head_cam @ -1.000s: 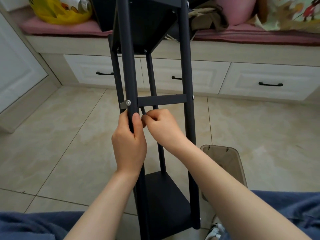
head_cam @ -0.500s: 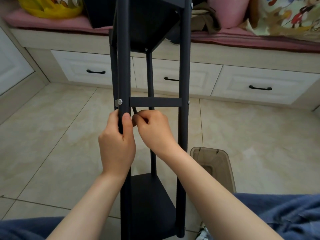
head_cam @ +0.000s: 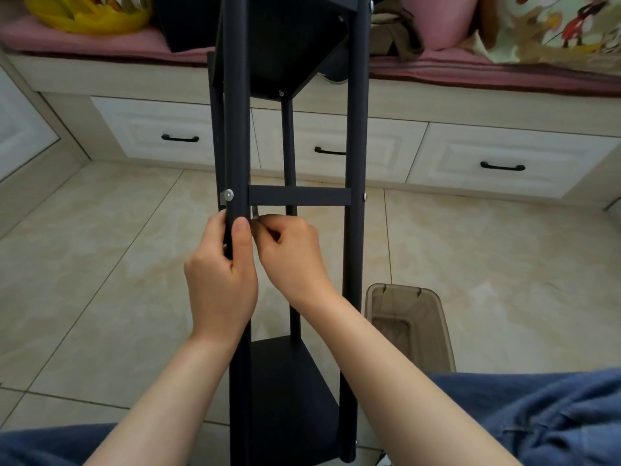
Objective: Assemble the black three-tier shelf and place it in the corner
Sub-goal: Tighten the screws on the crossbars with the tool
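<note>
- Black shelf (head_cam: 356, 129) stands on the tiled floor (head_cam: 100, 264) right in front of the seated person, between the denim-clad knees (head_cam: 537, 415). It is well short of any corner.
- Left hand (head_cam: 220, 274) wraps the near left post (head_cam: 237, 129): fingers curled round the far side, thumb (head_cam: 242, 230) pressed flat up the front.
- The grip sits just below the silver screw (head_cam: 229, 194) where the crossbar (head_cam: 299, 195) meets that post.
- Right hand (head_cam: 292, 257) is curled tight beside the left, knuckles up, fingertips pinching a small silvery tool (head_cam: 255, 212).
- The tool pokes up just under the crossbar's left end, touching or nearly touching the post; cannot tell which.
- Bottom tier (head_cam: 289, 391) shows below the forearms, top tier (head_cam: 292, 45) overhead.
- A smoky translucent bin (head_cam: 437, 331) sits on the floor just right of the shelf.
- White drawers (head_cam: 504, 156) with black handles run along the back, under a pink cushion (head_cam: 487, 72).
</note>
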### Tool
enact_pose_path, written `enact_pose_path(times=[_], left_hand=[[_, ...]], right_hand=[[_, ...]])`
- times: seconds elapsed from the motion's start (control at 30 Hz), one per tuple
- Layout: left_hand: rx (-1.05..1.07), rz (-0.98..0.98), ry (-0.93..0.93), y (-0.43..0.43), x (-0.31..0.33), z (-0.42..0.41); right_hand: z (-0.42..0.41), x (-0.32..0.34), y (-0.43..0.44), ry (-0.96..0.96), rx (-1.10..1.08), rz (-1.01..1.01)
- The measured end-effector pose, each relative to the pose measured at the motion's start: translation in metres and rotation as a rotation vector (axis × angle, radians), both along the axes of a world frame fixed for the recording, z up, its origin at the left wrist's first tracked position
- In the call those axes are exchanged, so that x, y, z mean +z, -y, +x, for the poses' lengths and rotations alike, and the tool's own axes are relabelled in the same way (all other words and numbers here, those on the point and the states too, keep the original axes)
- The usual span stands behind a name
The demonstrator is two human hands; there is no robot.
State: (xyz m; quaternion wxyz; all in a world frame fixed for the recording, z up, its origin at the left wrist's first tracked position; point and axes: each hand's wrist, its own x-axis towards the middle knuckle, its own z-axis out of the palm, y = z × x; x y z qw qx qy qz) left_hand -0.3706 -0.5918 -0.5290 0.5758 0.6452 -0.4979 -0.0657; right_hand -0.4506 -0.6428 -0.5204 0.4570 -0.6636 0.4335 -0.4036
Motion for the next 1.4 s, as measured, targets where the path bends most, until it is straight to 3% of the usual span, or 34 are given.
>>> enact_pose_path(times=[0.5,1.4], left_hand=[[-0.055,-0.015,-0.022,0.001,-0.002,0.004],[-0.008,-0.02,-0.012,0.0,-0.002,0.008]], right_hand=[[0.026,-0.015,0.005,0.114,-0.132,-0.062],[0.002,0.001,0.004,0.019,-0.006,-0.043]])
